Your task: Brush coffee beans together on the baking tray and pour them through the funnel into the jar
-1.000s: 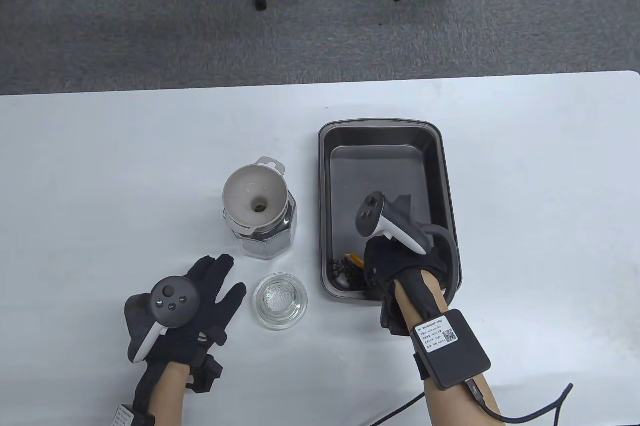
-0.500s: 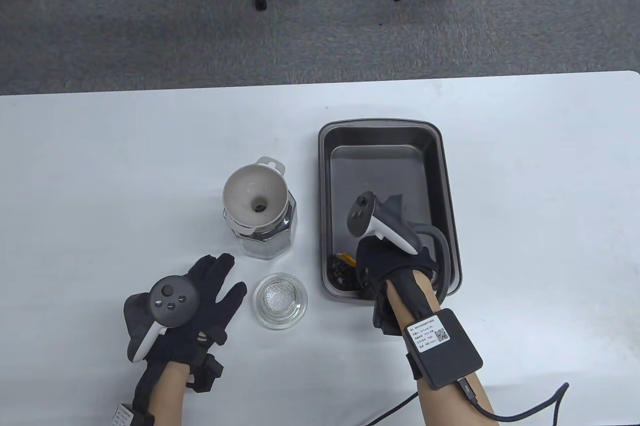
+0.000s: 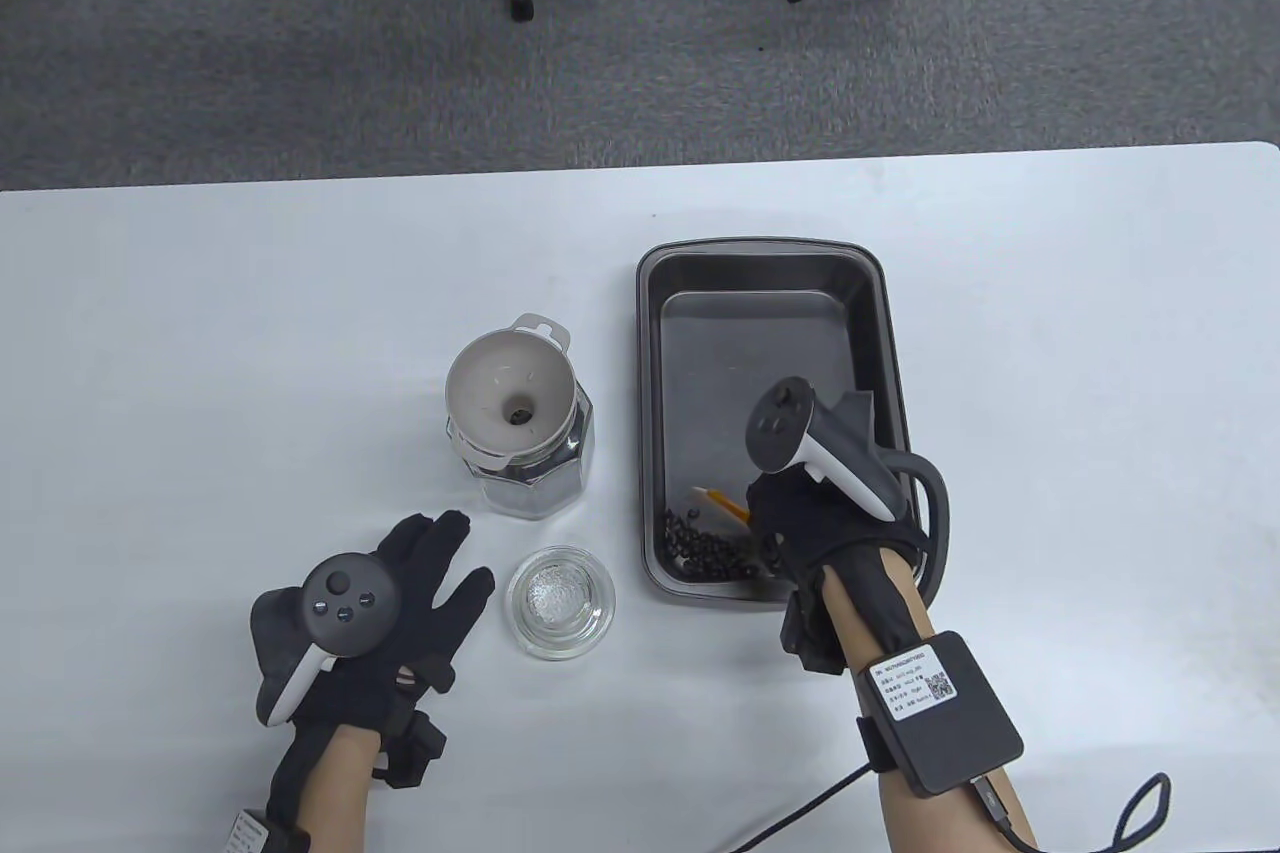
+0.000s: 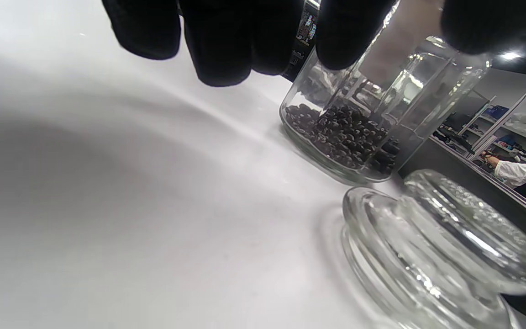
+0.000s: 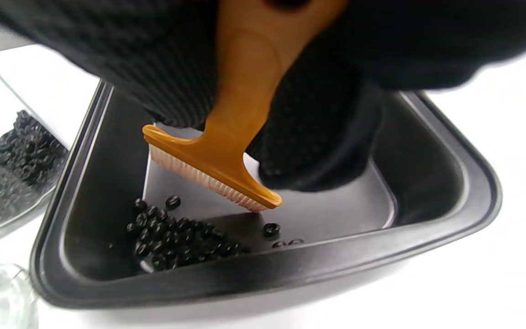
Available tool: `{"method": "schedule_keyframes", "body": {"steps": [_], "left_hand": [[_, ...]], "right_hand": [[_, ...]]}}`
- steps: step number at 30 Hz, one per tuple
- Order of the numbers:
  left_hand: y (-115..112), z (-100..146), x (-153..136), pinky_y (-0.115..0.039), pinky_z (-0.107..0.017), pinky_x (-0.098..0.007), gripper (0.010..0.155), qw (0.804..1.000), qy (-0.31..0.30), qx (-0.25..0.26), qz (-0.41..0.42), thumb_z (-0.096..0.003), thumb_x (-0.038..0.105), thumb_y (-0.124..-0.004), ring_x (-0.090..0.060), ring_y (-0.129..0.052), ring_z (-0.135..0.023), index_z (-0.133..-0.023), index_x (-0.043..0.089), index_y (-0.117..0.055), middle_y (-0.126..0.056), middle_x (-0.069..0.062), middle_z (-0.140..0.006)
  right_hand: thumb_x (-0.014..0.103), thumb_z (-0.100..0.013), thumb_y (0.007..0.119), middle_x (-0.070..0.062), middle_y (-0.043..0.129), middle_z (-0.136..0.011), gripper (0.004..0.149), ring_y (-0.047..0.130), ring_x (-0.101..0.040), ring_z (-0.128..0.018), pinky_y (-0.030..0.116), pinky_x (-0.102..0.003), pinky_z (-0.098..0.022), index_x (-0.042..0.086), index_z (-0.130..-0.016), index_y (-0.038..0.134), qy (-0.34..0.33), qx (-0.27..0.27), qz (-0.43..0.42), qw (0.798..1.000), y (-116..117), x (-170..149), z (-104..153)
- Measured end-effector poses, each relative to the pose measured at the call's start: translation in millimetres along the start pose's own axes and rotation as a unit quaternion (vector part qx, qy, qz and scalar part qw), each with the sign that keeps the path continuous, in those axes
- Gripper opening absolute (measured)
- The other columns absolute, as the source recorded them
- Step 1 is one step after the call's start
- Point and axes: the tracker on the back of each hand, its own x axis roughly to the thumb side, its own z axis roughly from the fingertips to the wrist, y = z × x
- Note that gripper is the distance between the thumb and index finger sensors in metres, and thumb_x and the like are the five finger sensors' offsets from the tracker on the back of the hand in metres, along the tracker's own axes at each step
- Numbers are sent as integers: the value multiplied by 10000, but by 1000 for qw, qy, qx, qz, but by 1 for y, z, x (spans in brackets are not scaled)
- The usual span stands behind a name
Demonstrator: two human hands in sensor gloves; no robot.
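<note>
Taking the baking tray [image 3: 770, 258] as landmark: its far half lies bare, with room inside its raised walls, while its near left corner is taken by coffee beans [image 3: 705, 553] and the brush [image 3: 722, 503], and the right hand [image 3: 815, 533] fills the near right corner. Just left of the tray stands the jar [image 3: 530, 468] with the funnel [image 3: 505, 393] on top; nearer, the glass lid [image 3: 560, 603] sits beside the tray's near left corner. Only narrow lanes of surface [image 3: 250, 343] separate them. Right of the tray the surface is open.

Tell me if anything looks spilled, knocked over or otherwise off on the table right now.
Nothing stands out. The coffee beans are all inside the baking tray, heaped in one corner by the brush. The funnel sits in the jar, and the glass lid lies beside it.
</note>
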Motion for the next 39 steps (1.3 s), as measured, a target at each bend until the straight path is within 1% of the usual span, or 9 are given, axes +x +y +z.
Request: {"method": "schedule_keyframes", "body": {"steps": [6, 12, 18, 24, 28, 34, 35, 39], "left_hand": [[0, 1, 0, -601, -771, -568, 710, 1000, 2, 1, -2, -490, 761, -665, -347, -706, -1058, -1108, 427, -559, -593, -40, -1213], [0, 0, 0, -601, -771, -567, 709, 1000, 4, 0, -3, -490, 760, -665, -346, -706, -1057, -1107, 427, -559, -593, -39, -1213], [0, 1, 1, -601, -771, -567, 710, 1000, 4, -2, -8, -490, 761, -664, -346, -703, -1059, -1108, 426, -559, -592, -40, -1213], [0, 1, 1, -601, -772, -567, 710, 1000, 4, 0, -8, -491, 761, -664, -348, -704, -1058, -1108, 426, -558, -591, -41, -1213], [0, 1, 1, -600, -772, -567, 709, 1000, 5, -2, -10, -491, 761, -663, -349, -704, -1058, -1107, 427, -559, -591, -39, -1214], [0, 1, 1, -600, -772, -568, 711, 1000, 6, -3, -10, -490, 761, -664, -348, -704, -1059, -1108, 427, -558, -591, -40, -1214], [-1, 1, 1, -601, -772, -567, 710, 1000, 6, -2, -11, -489, 761, -665, -347, -707, -1058, -1107, 427, -561, -595, -40, -1212], [-1, 1, 1, -600, -771, -568, 709, 1000, 6, -3, -12, -491, 761, -663, -348, -705, -1057, -1108, 427, -559, -592, -42, -1213]], "right_hand": [[419, -452, 872, -69, 1030, -845, 415, 1081, -173, -338, 913, -270, -113, 318, -855, 878, -2, -34, -31, 999, -11, -26, 7], [418, -440, 882, -63, 1016, -850, 419, 1074, -180, -352, 914, -282, -136, 322, -848, 877, -16, -94, -70, 993, -22, -51, 17], [417, -432, 893, -57, 1003, -862, 421, 1067, -179, -373, 913, -285, -152, 327, -843, 878, -20, -138, -88, 986, -24, -73, 22], [417, -421, 907, -48, 998, -865, 423, 1064, -177, -386, 914, -288, -163, 332, -834, 881, -28, -180, -104, 978, -20, -91, 25], [415, -414, 916, -42, 998, -865, 421, 1063, -176, -397, 918, -294, -174, 337, -827, 886, -37, -216, -121, 968, -16, -101, 26], [413, -397, 936, -28, 988, -875, 425, 1061, -165, -423, 928, -294, -196, 350, -815, 890, -36, -281, -141, 948, -3, -108, 23], [411, -397, 937, -27, 985, -880, 423, 1061, -163, -428, 930, -294, -199, 351, -814, 890, -37, -286, -143, 947, -2, -109, 23], [403, -390, 946, -22, 977, -887, 428, 1059, -159, -446, 938, -290, -213, 351, -812, 890, -28, -335, -164, 928, 9, -117, 20]]}}
